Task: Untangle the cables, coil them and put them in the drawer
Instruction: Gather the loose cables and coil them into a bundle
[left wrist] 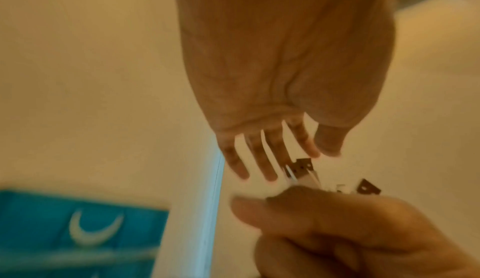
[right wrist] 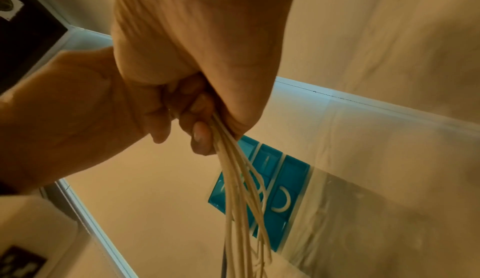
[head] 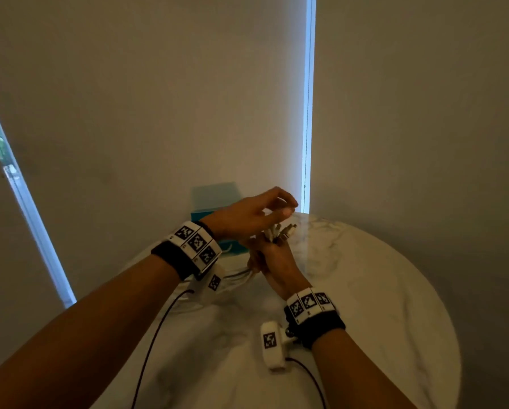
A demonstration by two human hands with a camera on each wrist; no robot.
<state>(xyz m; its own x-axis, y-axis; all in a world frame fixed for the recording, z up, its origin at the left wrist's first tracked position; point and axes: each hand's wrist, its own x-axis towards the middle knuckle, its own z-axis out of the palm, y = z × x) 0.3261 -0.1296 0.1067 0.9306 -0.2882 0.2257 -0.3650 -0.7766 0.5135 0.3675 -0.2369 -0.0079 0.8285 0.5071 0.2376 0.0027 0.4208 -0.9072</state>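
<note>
My right hand (head: pixel 269 252) grips a bundle of white cables (right wrist: pixel 239 190) in a fist above the round marble table (head: pixel 365 290). Several plug ends (head: pixel 282 231) stick up out of the fist, and the strands (head: pixel 238 276) hang down to the left onto the table. My left hand (head: pixel 287 209) hovers just over the plugs (left wrist: pixel 303 166) with straight fingers (left wrist: pixel 270 171), thumb close to the forefinger and nothing clearly between them. A blue drawer unit (head: pixel 209 199) with white crescent handles (left wrist: pixel 93 233) stands at the table's far edge, behind the hands; its drawers (right wrist: pixel 293 171) look closed.
Thin black leads (head: pixel 155 335) run from the wrist cameras across the near part of the table. Pale window blinds (head: pixel 158 113) hang close behind the table, with bright gaps (head: pixel 307 113) between them. The table's right edge (head: pixel 442 290) curves away towards the floor.
</note>
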